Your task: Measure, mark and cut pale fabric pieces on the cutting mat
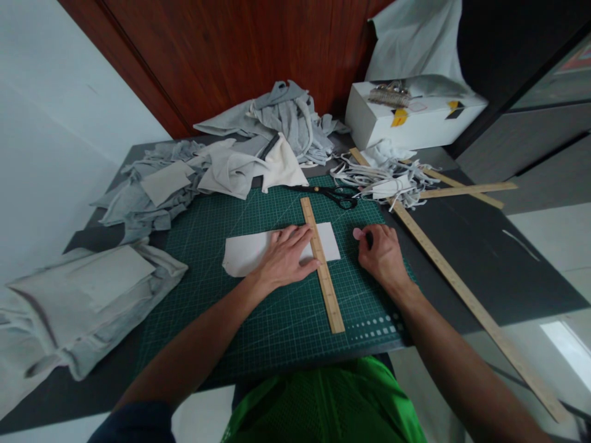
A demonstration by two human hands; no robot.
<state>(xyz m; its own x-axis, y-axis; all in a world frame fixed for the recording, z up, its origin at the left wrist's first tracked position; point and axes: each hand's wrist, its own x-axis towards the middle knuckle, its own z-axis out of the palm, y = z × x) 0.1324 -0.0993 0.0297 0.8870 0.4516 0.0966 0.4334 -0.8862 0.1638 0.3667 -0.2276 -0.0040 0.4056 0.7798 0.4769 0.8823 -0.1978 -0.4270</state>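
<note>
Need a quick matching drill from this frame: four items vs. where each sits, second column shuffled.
Items:
1. short wooden ruler
2. scissors
3. white box
4. pink chalk piece

Places:
A. at the right hand fingers
B. far right corner of the table
C. far edge of the green cutting mat
D. under the left hand, across the white fabric piece

Pairs: 1-D, 2-C, 3-B, 4-A

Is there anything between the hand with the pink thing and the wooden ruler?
Nothing visible. The right hand, pinching a small pink piece, has only bare green cutting mat between it and the short wooden ruler. The left hand presses the ruler from the other side.
</note>
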